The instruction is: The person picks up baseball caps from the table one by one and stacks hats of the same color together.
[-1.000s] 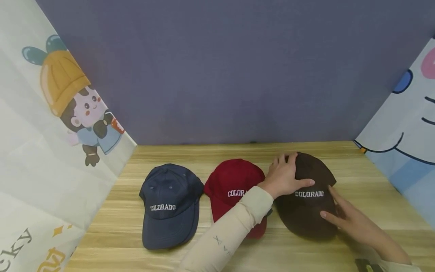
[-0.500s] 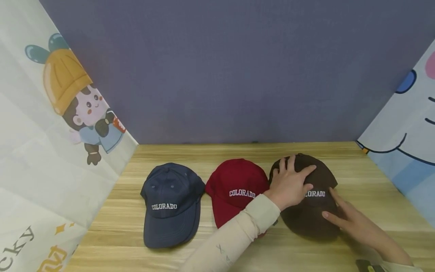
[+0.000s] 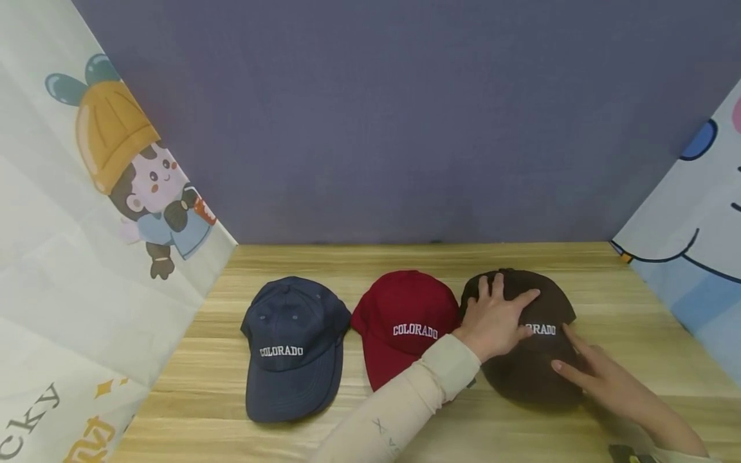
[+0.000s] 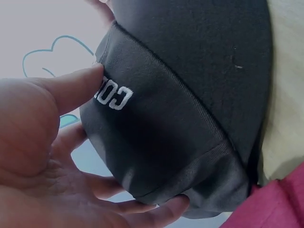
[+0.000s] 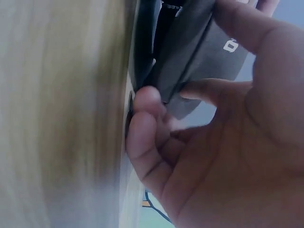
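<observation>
A dark brown baseball cap [image 3: 541, 373] with white COLORADO lettering lies at the right of the row, brim toward me. My left hand [image 3: 492, 321] rests on its crown with fingers spread over the top, covering the first letters. In the left wrist view the thumb [image 4: 80, 85] touches the crown beside the lettering. My right hand [image 3: 608, 382] holds the cap's right side, thumb on the brim and index finger by the crown's edge. In the right wrist view its other fingers [image 5: 142, 135] curl at the cap's lower edge, close to the wooden surface.
A red cap [image 3: 408, 302] sits just left of the brown one, its brim partly behind my left sleeve [image 3: 405, 405]. Further left lies a navy cap [image 3: 292, 347]. Behind the wooden table [image 3: 191, 379] stands a grey-blue panel [image 3: 405, 128]; printed cloth [image 3: 52, 244] hangs at both sides.
My left hand has shifted slightly right and toward me, its fingers spreading wider over the brown cap's crown. My right hand stays at the same edge. The whole view has drifted slightly.
</observation>
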`<act>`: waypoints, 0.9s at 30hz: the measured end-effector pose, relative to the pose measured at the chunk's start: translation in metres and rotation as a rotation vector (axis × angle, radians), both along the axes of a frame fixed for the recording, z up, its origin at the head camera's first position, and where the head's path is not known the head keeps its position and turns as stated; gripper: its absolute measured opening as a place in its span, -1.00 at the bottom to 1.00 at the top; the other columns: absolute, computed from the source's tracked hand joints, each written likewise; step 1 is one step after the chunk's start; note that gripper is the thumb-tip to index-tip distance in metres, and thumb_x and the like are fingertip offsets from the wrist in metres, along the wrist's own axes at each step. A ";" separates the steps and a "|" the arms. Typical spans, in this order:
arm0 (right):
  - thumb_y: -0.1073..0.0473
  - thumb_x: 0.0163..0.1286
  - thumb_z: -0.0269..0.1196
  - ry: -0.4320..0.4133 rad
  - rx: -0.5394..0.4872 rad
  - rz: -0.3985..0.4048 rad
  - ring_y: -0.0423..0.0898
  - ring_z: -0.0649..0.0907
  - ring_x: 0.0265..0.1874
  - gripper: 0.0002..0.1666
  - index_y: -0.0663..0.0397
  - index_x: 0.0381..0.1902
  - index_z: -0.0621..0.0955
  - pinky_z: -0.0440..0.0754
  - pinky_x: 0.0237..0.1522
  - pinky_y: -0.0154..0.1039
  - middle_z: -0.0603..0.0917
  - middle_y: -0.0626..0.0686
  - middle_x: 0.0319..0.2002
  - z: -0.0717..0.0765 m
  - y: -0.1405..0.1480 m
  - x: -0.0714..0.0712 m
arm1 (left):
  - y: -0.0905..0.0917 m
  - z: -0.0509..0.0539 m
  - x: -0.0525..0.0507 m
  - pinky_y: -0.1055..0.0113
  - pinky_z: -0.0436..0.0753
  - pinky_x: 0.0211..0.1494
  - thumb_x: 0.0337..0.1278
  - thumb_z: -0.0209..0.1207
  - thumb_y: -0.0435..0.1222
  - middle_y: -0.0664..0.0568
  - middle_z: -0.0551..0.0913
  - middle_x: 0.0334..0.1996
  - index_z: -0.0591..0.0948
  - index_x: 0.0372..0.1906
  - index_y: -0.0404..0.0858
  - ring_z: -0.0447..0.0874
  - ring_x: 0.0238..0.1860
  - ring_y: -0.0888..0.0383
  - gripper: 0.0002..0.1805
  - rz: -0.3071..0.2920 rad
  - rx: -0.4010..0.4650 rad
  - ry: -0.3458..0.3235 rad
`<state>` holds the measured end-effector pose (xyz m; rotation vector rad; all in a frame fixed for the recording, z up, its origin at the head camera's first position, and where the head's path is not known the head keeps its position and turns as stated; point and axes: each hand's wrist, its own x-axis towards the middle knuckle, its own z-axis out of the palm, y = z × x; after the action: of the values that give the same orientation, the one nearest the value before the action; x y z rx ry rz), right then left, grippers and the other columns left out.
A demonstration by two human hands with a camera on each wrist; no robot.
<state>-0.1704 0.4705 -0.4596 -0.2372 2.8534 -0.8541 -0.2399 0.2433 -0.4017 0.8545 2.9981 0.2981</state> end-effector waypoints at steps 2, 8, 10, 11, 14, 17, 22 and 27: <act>-0.14 0.56 0.16 0.000 0.023 -0.021 0.12 0.56 -0.11 0.00 0.31 0.62 -0.01 0.60 -0.20 0.00 0.49 0.46 0.03 0.001 -0.001 0.001 | 0.001 -0.002 -0.001 0.01 0.54 0.36 0.35 0.14 0.22 -0.06 0.06 0.64 0.09 0.55 0.51 0.06 0.63 -0.15 -0.24 0.002 0.002 -0.014; -0.18 0.55 0.15 -0.001 0.034 -0.055 -0.26 0.41 -0.41 -0.04 0.28 0.61 0.09 0.41 -0.42 -0.32 0.43 0.17 -0.18 0.004 -0.004 0.005 | 0.003 -0.004 -0.003 0.03 0.57 0.33 0.34 0.14 0.22 -0.01 0.09 0.63 0.11 0.54 0.53 0.05 0.63 -0.11 -0.26 0.022 0.018 -0.041; -0.19 0.55 0.16 0.006 0.040 -0.056 -0.24 0.43 -0.38 -0.04 0.30 0.60 0.11 0.42 -0.40 -0.32 0.45 0.19 -0.16 0.004 -0.005 0.005 | 0.003 -0.005 -0.004 0.04 0.56 0.33 0.34 0.13 0.23 0.02 0.08 0.63 0.11 0.54 0.55 0.04 0.64 -0.09 -0.26 0.031 0.021 -0.048; -0.18 0.54 0.16 0.010 0.040 -0.053 -0.22 0.46 -0.34 -0.04 0.32 0.59 0.13 0.44 -0.38 -0.30 0.46 0.22 -0.14 0.004 -0.004 0.004 | 0.004 -0.006 -0.004 0.03 0.56 0.33 0.34 0.13 0.23 0.02 0.08 0.63 0.10 0.54 0.55 0.03 0.64 -0.08 -0.26 0.032 0.022 -0.051; -0.18 0.53 0.18 0.013 0.054 -0.052 -0.08 0.56 -0.22 -0.05 0.36 0.56 0.19 0.52 -0.32 -0.22 0.50 0.30 -0.07 0.004 -0.002 0.003 | 0.004 -0.007 -0.005 0.02 0.56 0.34 0.34 0.12 0.23 0.04 0.08 0.64 0.10 0.53 0.56 0.03 0.65 -0.07 -0.26 0.036 0.028 -0.060; -0.17 0.52 0.20 0.026 0.060 -0.049 0.06 0.62 -0.13 -0.07 0.40 0.52 0.24 0.57 -0.27 -0.11 0.51 0.36 -0.01 0.005 0.000 0.002 | 0.004 -0.007 -0.006 0.01 0.56 0.33 0.34 0.12 0.23 0.05 0.07 0.64 0.10 0.53 0.57 0.03 0.65 -0.05 -0.26 0.036 0.033 -0.070; -0.11 0.47 0.29 0.113 0.047 -0.035 -0.20 0.60 -0.21 -0.17 0.33 0.45 0.37 0.56 -0.32 -0.24 0.54 0.27 -0.04 0.005 -0.002 0.004 | 0.003 -0.007 -0.009 0.02 0.57 0.32 0.34 0.12 0.25 0.08 0.07 0.64 0.08 0.52 0.60 0.04 0.64 -0.03 -0.27 0.035 0.027 -0.085; -0.02 0.36 0.41 0.202 0.017 0.002 -0.44 0.51 -0.32 -0.25 0.26 0.35 0.47 0.55 -0.37 -0.34 0.56 0.18 -0.10 0.005 -0.003 0.005 | 0.002 -0.006 -0.009 0.02 0.56 0.33 0.33 0.12 0.25 0.09 0.03 0.65 0.05 0.52 0.61 -0.01 0.65 -0.02 -0.25 0.026 0.030 -0.108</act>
<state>-0.1658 0.4671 -0.4548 -0.3431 3.0440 -0.8503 -0.2492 0.2450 -0.4076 0.7754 2.9138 0.3772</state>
